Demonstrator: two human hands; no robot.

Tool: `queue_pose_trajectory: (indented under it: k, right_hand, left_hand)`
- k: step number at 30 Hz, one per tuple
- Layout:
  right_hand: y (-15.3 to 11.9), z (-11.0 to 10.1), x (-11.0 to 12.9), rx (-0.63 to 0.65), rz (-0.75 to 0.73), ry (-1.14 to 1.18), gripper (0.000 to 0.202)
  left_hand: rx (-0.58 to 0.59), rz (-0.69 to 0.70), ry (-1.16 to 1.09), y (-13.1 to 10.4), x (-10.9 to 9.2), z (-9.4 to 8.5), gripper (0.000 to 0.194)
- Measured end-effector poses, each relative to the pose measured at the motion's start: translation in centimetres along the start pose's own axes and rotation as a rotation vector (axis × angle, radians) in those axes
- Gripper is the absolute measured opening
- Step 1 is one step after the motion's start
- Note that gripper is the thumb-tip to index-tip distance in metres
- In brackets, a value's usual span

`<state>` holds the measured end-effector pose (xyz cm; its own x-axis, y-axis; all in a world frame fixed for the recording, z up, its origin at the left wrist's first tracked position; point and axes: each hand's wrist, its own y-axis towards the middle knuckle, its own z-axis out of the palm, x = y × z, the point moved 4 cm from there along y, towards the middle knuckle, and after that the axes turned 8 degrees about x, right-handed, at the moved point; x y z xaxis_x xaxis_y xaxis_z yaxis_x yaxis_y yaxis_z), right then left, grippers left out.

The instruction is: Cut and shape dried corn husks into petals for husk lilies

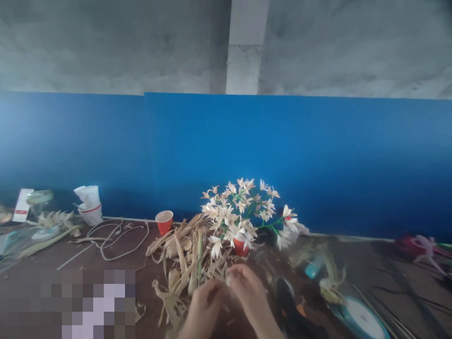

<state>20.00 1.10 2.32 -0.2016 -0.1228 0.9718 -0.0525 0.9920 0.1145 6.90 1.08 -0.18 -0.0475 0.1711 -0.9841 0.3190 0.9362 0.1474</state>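
At the bottom centre, my left hand and my right hand come together over the dark table, fingers curled inward. Between the fingertips shows a small pale piece, too blurred to identify. Just left of and behind the hands lies a heap of dry corn husks. Behind them, many white flowers on green stems stand in a bunch, with a red cup among the lower blooms.
A red paper cup and a white cable lie to the left. A white cup holds paper. Right of my hands are a dark tool and a round blue-and-white object. A blue panel rises behind.
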Motion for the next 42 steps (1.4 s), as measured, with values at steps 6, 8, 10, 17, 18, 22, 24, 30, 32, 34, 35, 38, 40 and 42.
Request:
queue_pose_trajectory:
  k: [6,8,10,17,18,22,24,30,32,34,35,38,40,42]
  right_hand:
    - [0.0,-0.7,-0.4,-0.085,0.035,-0.088,0.016]
    - [0.1,-0.6,-0.8,-0.099,0.033,-0.069,0.017]
    - [0.2,-0.4,-0.9,-0.101,0.017,-0.032,0.019]
    - [-0.1,-0.2,-0.5,-0.108,0.039,-0.003,0.025]
    - [-0.1,-0.2,-0.4,-0.104,0.026,-0.01,0.025]
    - [-0.3,-0.1,-0.1,-0.092,0.005,-0.015,0.02]
    - [-0.2,0.0,-0.1,-0.09,0.019,-0.009,0.02]
    - [-0.2,-0.2,0.2,-0.093,0.044,0.028,0.024]
    - [-0.2,-0.1,0.3,-0.081,0.046,0.031,0.024]
    - [-0.3,-0.1,0.5,-0.066,0.06,0.027,0.023]
    - [-0.3,0.0,0.6,-0.06,0.067,0.026,0.023]
    - [-0.4,-0.1,1.1,-0.071,0.076,0.022,0.022]
    - [-0.4,-0.1,1.3,-0.091,0.086,0.006,0.021]
    - [-0.4,-0.2,1.4,-0.105,0.085,-0.012,0.021]
  left_hand:
    - [-0.051,0.074,0.174,0.2,0.7,-0.2,0.021]
    - [-0.105,0.088,0.215,0.1,0.8,-0.3,0.021]
    - [-0.155,0.092,0.214,0.0,0.5,-0.4,0.019]
    - [-0.16,0.104,0.235,-0.4,-0.3,-0.6,0.015]
    - [-0.161,0.102,0.242,-0.3,-0.2,-0.7,0.016]
    - [-0.171,0.086,0.246,-0.3,0.0,-0.8,0.016]
    - [-0.176,0.082,0.247,-0.3,0.0,-0.8,0.015]
    - [-0.123,0.092,0.281,-0.2,-0.2,-0.5,0.014]
    - [-0.124,0.089,0.303,-0.2,-0.3,-0.5,0.013]
    - [-0.134,0.086,0.319,-0.2,-0.4,-0.5,0.014]
    - [-0.145,0.092,0.327,-0.3,-0.4,-0.6,0.013]
    - [-0.181,0.125,0.37,-0.3,-0.6,-0.7,0.013]
    - [-0.191,0.134,0.387,-0.3,-0.5,-0.8,0.014]
    - [-0.196,0.13,0.389,-0.3,-0.4,-0.8,0.013]
